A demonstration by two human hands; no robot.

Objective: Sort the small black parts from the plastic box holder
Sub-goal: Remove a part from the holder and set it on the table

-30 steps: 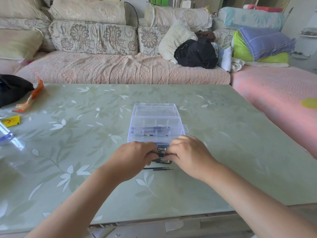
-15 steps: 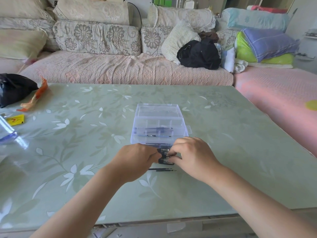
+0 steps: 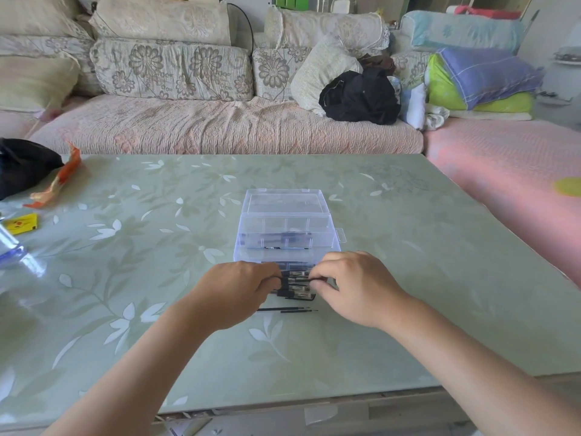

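Note:
A clear plastic box holder (image 3: pixel 286 228) with divided compartments stands in the middle of the green table, its lid folded back. Just in front of it lies a row of small black parts (image 3: pixel 297 286) with shiny metal ends. My left hand (image 3: pixel 239 294) pinches the row from the left and my right hand (image 3: pixel 352 286) pinches it from the right. Fingers hide the ends of the parts. Two thin black rods (image 3: pixel 287 309) lie on the table just nearer to me. More dark parts show inside the box's front compartments.
At the far left of the table (image 3: pixel 424 278) sit a black bag (image 3: pixel 22 166), an orange wrapper (image 3: pixel 58 180), a yellow packet (image 3: pixel 22 223) and a clear blue-tinted object (image 3: pixel 9 247). A sofa with cushions runs behind the table.
Both hands have stayed at the row of black parts in front of the box. The view has shifted slightly; the fingers have closed a little tighter on the parts.

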